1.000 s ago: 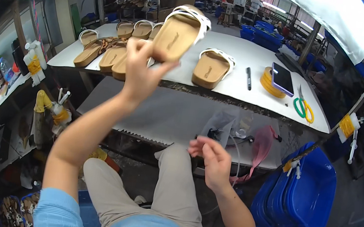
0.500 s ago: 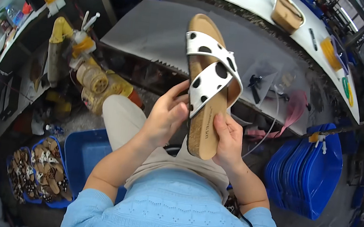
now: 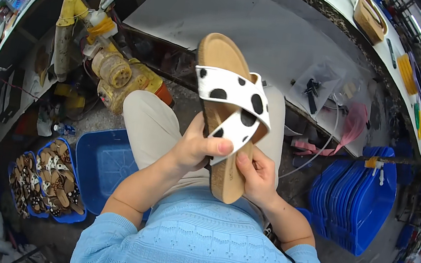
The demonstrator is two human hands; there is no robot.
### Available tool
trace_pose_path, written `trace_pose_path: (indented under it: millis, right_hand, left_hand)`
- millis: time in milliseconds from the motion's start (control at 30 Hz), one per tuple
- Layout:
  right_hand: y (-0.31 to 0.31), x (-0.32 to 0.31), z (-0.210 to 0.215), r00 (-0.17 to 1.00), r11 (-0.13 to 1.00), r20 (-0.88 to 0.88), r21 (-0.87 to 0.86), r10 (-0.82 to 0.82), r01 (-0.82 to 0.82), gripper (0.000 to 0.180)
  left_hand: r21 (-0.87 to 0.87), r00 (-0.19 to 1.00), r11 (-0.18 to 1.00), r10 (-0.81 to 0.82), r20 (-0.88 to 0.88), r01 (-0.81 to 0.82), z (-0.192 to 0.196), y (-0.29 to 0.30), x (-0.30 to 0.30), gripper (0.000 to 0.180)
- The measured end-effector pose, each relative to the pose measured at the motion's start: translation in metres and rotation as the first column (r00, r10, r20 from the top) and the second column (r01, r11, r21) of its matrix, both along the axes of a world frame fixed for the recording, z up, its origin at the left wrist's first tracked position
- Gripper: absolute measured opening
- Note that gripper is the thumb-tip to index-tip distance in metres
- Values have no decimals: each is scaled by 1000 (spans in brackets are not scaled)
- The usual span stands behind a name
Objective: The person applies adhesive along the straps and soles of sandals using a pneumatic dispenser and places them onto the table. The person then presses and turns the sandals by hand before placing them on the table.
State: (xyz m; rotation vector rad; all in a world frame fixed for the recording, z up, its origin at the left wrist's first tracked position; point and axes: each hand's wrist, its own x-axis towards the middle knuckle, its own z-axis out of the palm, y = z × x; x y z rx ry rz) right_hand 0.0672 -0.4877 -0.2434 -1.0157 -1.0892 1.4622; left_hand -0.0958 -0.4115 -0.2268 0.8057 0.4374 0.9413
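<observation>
Holding the sandal (image 3: 226, 133) over the lap, both hands are closed on its lower half. The left hand (image 3: 195, 148) is wrapped around the left edge of the cork sole, its thumb pressed onto the white black-spotted strap (image 3: 236, 100). The right hand (image 3: 258, 175) is closed on the right edge, thumb laid just beneath the strap crossing. The sandal is held tilted, one end up toward the bench (image 3: 225, 21) and the other near the chest. A grey sheet is spread on the near bench edge. A blue tub (image 3: 102, 162) is set on the floor beside the left knee, with a tray of patterned sandals (image 3: 50, 179) farther left. Stacked blue tubs (image 3: 356, 198) are seen at the right.
</observation>
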Motion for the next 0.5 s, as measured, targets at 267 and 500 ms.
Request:
trace_pose_path:
  millis: [267, 500]
  right_hand:
    - [-10, 18, -36, 993, 992, 42, 62, 108, -111, 30]
    - [-19, 31, -45, 964, 974, 136, -28, 227, -225, 37]
  left_hand:
    - [147, 993, 983, 102, 59, -110, 4, 32, -8, 136]
    - [169, 995, 981, 85, 43, -91, 3, 25, -6, 98]
